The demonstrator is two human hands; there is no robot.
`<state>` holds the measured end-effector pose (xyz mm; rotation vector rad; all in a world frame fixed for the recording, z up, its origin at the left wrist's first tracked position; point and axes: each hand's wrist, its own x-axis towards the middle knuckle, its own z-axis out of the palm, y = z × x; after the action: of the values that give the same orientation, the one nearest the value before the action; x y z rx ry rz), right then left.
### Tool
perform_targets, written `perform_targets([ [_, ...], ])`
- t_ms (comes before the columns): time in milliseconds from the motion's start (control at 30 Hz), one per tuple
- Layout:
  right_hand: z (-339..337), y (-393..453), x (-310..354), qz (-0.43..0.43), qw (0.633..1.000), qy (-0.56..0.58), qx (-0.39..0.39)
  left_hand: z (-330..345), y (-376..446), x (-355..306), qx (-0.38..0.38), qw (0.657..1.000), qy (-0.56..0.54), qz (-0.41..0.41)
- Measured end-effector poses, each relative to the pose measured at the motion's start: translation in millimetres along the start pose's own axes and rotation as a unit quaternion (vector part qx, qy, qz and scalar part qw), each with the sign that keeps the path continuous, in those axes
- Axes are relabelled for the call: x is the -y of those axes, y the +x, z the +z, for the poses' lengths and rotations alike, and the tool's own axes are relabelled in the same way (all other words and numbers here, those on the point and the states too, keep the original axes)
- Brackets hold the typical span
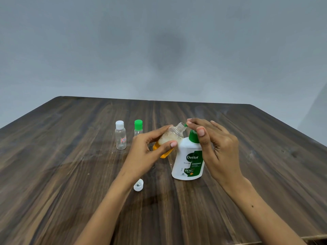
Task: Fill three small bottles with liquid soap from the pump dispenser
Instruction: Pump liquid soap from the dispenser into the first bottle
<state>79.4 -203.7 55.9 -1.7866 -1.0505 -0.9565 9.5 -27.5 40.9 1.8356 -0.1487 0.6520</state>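
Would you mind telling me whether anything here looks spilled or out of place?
No spill shows. Only the loose white cap lies open side up on the table, off the tilted bottle that the left hand holds.

**Plastics on dark wood grain**

I see a dark brown wood-grain table (70,165) with a smooth, faintly sheened finish. The white plastic pump dispenser (188,160) looks glossy, its green label slick. The clear plastic bottle with white cap (120,137) shines, as does the loose white plastic cap (138,185). The grey wall (159,41) looks matt.
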Motion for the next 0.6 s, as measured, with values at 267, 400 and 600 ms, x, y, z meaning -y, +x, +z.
perform_targets([
  [267,-1.4,2.8,1.8,0.003,1.000,-0.007,0.005,-0.6,-0.2,2.1,0.002,1.000,0.001,0.003],
  [400,-0.5,-0.1,1.9,0.002,1.000,-0.004,0.002,-0.2,0.0,1.5,0.003,1.000,-0.002,0.006],
  [600,-1.5,1.9,1.0,0.003,1.000,-0.009,0.006,-0.4,1.2,2.7,0.004,1.000,0.001,0.007],
])
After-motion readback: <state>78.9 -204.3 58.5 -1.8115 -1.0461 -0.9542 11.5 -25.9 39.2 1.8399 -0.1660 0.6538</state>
